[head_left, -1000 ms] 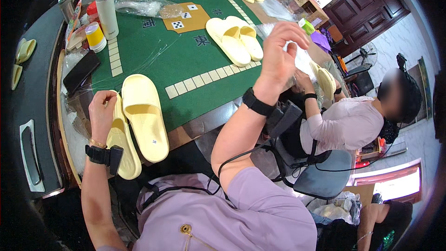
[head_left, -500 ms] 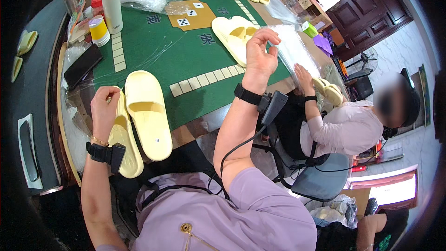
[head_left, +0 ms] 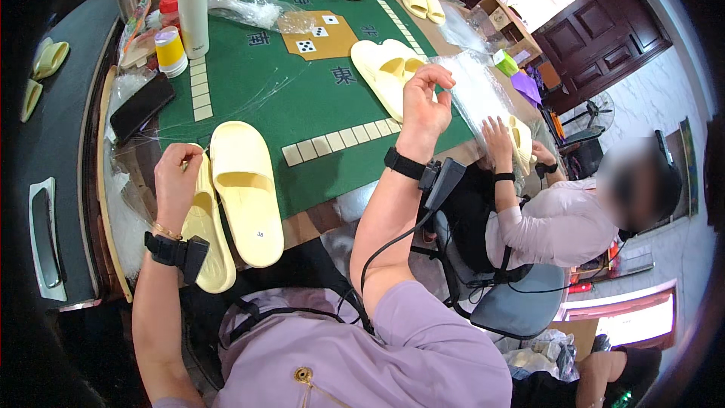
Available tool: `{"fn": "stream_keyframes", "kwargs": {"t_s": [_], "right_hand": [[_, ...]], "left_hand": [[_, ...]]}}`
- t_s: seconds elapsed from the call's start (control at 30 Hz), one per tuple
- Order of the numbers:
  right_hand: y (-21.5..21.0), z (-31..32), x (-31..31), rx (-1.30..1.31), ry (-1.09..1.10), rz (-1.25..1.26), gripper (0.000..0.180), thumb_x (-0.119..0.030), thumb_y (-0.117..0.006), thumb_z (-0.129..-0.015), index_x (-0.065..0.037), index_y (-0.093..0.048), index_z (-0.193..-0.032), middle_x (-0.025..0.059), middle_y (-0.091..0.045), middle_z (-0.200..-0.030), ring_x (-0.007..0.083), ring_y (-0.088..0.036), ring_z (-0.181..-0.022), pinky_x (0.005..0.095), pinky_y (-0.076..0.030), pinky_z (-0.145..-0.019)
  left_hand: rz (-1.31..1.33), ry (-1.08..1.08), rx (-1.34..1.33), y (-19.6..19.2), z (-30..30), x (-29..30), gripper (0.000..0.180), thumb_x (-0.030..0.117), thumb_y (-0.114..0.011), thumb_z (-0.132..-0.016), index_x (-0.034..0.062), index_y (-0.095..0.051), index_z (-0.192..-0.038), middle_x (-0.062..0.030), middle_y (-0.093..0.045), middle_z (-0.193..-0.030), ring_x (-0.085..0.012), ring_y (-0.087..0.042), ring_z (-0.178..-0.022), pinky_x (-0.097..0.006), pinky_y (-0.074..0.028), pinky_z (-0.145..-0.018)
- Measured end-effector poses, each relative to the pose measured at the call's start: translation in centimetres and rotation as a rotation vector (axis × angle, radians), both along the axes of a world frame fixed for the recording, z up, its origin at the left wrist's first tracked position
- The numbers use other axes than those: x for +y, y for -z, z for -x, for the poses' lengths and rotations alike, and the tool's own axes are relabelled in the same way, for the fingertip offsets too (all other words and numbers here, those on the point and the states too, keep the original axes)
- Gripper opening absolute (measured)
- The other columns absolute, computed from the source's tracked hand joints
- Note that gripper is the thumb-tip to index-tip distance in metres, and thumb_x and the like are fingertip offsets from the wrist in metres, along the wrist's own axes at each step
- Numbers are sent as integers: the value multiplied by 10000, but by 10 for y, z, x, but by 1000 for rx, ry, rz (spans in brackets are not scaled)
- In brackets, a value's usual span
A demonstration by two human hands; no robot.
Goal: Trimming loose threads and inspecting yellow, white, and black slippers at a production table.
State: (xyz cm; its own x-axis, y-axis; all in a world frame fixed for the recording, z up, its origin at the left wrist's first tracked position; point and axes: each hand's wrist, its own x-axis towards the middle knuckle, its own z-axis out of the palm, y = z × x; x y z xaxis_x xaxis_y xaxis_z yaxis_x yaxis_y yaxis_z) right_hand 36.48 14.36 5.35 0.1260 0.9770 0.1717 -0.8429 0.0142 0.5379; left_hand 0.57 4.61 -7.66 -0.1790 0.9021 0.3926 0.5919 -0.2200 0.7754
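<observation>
My left hand [head_left: 177, 185] is closed in a pinch beside the toe end of a pale yellow slipper [head_left: 214, 257], over the table's near left side. Anything between its fingertips is too small to make out. That slipper's mate [head_left: 245, 189] lies against it on the right, with a dark gap between them. Raised over the right part of the table, my right hand [head_left: 427, 106] has its fingers curled toward the thumb, and whatever they hold cannot be made out. Just behind it rests another yellow slipper pair [head_left: 377, 68]. Thin clear strands [head_left: 249, 102] lie on the green mat.
A black phone [head_left: 142, 108], a yellow-and-white cup [head_left: 171, 51] and a pale bottle [head_left: 193, 15] stand at the left. Clear plastic bags [head_left: 472, 91] lie to the right. A co-worker [head_left: 555, 215] sits there handling slippers [head_left: 519, 142]; others work across the table.
The view has shifted slightly. My hands keep nearly the same poses. The co-worker on the right has lifted slippers closer to the bags, and a second hand shows there.
</observation>
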Motion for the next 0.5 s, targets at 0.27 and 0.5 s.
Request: {"fn": "stream_keyframes", "kwargs": {"t_s": [0.27, 0.5], "right_hand": [[-13, 8, -13, -120, -85, -261, 177, -152, -564, -884, 12, -556, -949, 74, -535, -783, 159, -577, -640, 273, -523, -537], [-44, 23, -32, -344, -134, -561, 127, -71, -573, -851, -13, -593, -962, 53, -542, -788, 151, -554, -658, 260, -519, -560]], "left_hand": [[-7, 12, 2, -2, -2, 0, 72, 1, -637, -828, -28, -644, -893, -108, -637, -864, -215, -630, -779, -301, -508, -721], [15, -9, -7, -5, -3, -1, 78, 2, -636, -829, -29, -652, -900, -110, -640, -869, -212, -631, -782, -298, -509, -725]]}}
